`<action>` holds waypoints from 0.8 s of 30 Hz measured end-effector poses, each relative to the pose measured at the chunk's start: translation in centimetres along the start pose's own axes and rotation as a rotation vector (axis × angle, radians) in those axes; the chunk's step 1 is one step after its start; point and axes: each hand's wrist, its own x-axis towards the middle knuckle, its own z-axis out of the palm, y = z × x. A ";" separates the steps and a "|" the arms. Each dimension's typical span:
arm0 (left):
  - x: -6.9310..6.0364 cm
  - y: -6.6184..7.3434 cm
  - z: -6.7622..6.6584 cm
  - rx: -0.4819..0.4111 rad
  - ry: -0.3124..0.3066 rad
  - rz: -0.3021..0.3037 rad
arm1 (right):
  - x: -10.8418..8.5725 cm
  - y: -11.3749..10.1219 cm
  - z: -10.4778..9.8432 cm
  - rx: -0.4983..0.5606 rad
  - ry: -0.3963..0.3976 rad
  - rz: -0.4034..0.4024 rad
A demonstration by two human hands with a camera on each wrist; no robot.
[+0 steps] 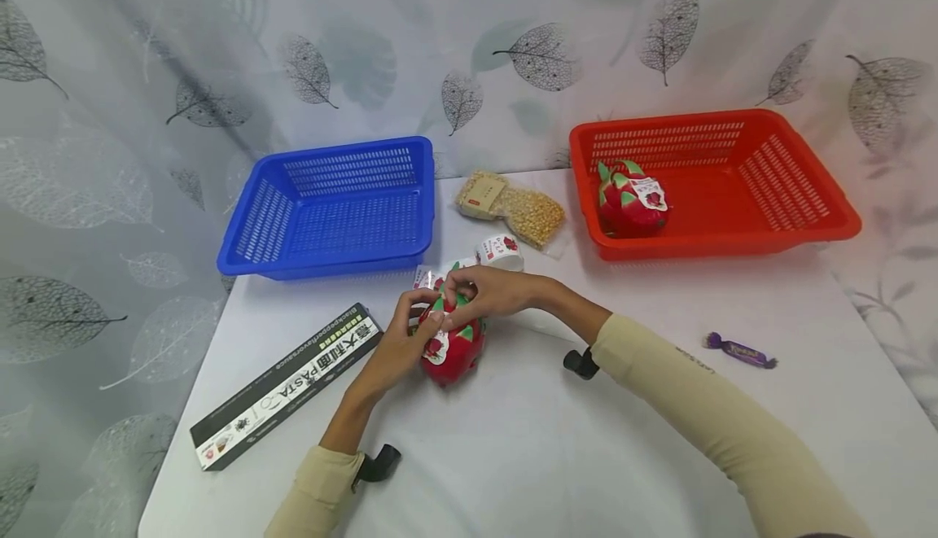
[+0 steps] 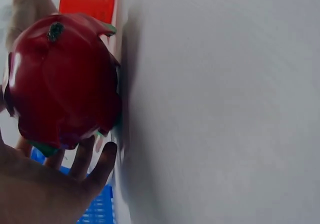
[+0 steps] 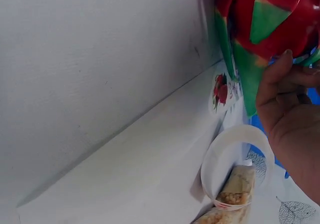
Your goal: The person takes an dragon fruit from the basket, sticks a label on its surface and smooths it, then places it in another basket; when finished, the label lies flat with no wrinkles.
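Observation:
A red dragon fruit with green-tipped scales rests on the white table, a white label on its near left face. My left hand holds its left side, thumb by the label and fingers curved behind; in the left wrist view those fingers reach around the fruit. From the upper right my right hand grips the leafy top, thumb close to the label's upper edge. Curled right fingers touch the scales in the right wrist view. Just behind stands a roll of printed labels, its strip running behind the fruit.
A blue basket stands back left, a red basket back right with another labelled dragon fruit inside. Between them lies a bag of yellow kernels. A black pasta box lies left, a purple-wrapped candy right.

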 end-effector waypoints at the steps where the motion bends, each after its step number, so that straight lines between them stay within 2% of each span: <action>1: 0.1 0.1 0.1 0.002 0.002 -0.005 | 0.0 0.1 -0.1 0.003 -0.006 0.001; 7: 0.0 0.1 -0.2 -0.011 -0.008 -0.019 | -0.1 0.5 -0.6 0.048 -0.037 0.048; 11: -0.6 -0.5 -0.9 -0.025 -0.066 -0.019 | 0.0 1.1 -0.6 0.085 -0.045 0.071; 15: -1.0 -1.3 -1.6 -0.007 -0.147 0.027 | 0.2 1.3 -0.7 0.083 -0.044 0.057; 20: -1.0 -2.0 -2.2 0.048 -0.188 0.111 | 0.2 1.1 -0.7 0.094 -0.046 0.063; 24: -1.1 -1.9 -2.5 0.077 -0.217 0.142 | 0.0 0.9 -0.7 0.100 -0.046 0.071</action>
